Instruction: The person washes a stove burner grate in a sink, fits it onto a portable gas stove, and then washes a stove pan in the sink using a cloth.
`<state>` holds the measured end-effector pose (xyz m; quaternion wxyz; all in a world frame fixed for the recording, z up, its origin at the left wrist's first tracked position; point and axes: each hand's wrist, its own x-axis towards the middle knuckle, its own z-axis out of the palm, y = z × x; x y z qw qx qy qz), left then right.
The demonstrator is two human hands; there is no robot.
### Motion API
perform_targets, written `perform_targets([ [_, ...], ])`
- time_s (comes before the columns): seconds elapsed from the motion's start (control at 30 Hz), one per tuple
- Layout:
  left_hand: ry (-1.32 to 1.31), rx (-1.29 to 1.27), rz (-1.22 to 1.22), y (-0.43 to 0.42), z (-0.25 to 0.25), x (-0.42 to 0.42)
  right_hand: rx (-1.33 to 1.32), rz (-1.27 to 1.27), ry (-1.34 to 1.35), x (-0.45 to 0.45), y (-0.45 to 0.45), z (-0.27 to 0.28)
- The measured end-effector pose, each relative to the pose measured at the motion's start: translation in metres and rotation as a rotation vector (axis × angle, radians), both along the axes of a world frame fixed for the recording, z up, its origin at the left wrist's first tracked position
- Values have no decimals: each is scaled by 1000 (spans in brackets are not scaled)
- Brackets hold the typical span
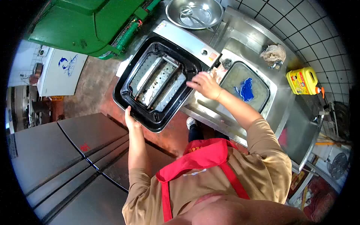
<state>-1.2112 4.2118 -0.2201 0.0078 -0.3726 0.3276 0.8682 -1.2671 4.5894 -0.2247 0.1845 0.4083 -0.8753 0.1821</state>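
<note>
An electric grill (157, 80) is tilted up in front of me, with a black rectangular rim, perforated metal plates inside, two tubes across the middle and a steel side panel with a knob (203, 51). My left hand (132, 119) grips its lower left rim, thumb on top and the other fingers hidden behind. At the right rim, my right hand (205, 85) has its fingers stretched out; whether they touch the rim I cannot tell. Beside that hand, a black-rimmed tray (267, 98) of cloudy water lies in the sink, with a blue cloth (246, 90) in it.
A steel bowl (173, 14) with a utensil in it stands on the counter at the back. Right of the sink (275, 112) are a crumpled mesh bundle (273, 53) and a yellow jug (302, 80). A green bin (75, 28) and steel cabinets (67, 157) flank my left.
</note>
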Motion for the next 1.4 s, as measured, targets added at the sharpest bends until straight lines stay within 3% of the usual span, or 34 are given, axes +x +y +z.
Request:
perform_targets([
  [0.07, -7, -24, 7, 7, 2, -13, -100, -145, 69, -9, -1, 3],
  [0.2, -2, 4, -4, 4, -10, -26, -291, -484, -125, 17, 22, 6],
  [0.27, -103, -47, 33, 24, 13, -25, -297, -687, -335, 47, 62, -29],
  [0.3, -6, -30, -38, 5, -11, -22, -298, -780, -446, 66, 86, -50],
  [0.33, -73, -189, -43, 7, -6, -22, -244, -853, -585, 88, 114, -74],
  [0.4, 24, -152, -137, -11, -20, -15, -168, -998, -666, 134, 178, -136],
  [0.47, -22, -397, -124, -11, -6, -4, -108, -1173, -778, 152, 213, -147],
  [0.53, -11, -1108, 3, 21, 29, 7, -82, -1383, -865, 145, 232, -154],
  [0.57, 119, -1492, -43, 23, 35, 15, -71, -1387, -818, 135, 236, -168],
  [0.6, 198, -1680, 76, 77, 66, 20, -57, -1386, -773, 120, 234, -187],
  [0.63, 343, -1588, 91, 121, 81, 23, -41, -1382, -732, 107, 226, -202],
  [0.7, 690, -1601, -294, 172, 67, 29, 170, -1294, -654, 79, 201, -214],
  [0.77, 725, -1443, -875, 248, 43, 24, 530, -1036, -667, 65, 184, -213],
  [0.8, 766, -1354, -1148, 289, 30, 15, 434, -864, -654, 70, 186, -201],
  [0.83, 792, -1423, -1367, 321, 16, 6, 332, -700, -638, 79, 184, -191],
  [0.87, 836, -1356, -1449, 344, -15, -5, 283, -633, -555, 94, 189, -191],
  [0.97, 581, -1577, -1657, 391, -100, -33, 179, -538, -416, 129, 232, -204],
  [1.07, 81, -1503, -1682, 412, -173, -63, 222, -809, -537, 129, 251, -202],
  [1.13, 40, -1696, -1728, 417, -194, -64, 194, -982, -558, 119, 248, -209],
  [1.2, 55, -1591, -1554, 427, -182, -56, 209, -1174, -520, 101, 222, -215],
  [1.23, 12, -1590, -1583, 431, -174, -60, 253, -1236, -506, 93, 209, -218],
  [1.27, -30, -1589, -1613, 434, -166, -64, 157, -1212, -664, 79, 201, -212],
  [1.3, -129, -1630, -1757, 438, -158, -71, 223, -1140, -665, 73, 196, -221],
  [1.4, -176, -1746, -1887, 437, -174, -74, 149, -843, -487, 58, 189, -230],
])
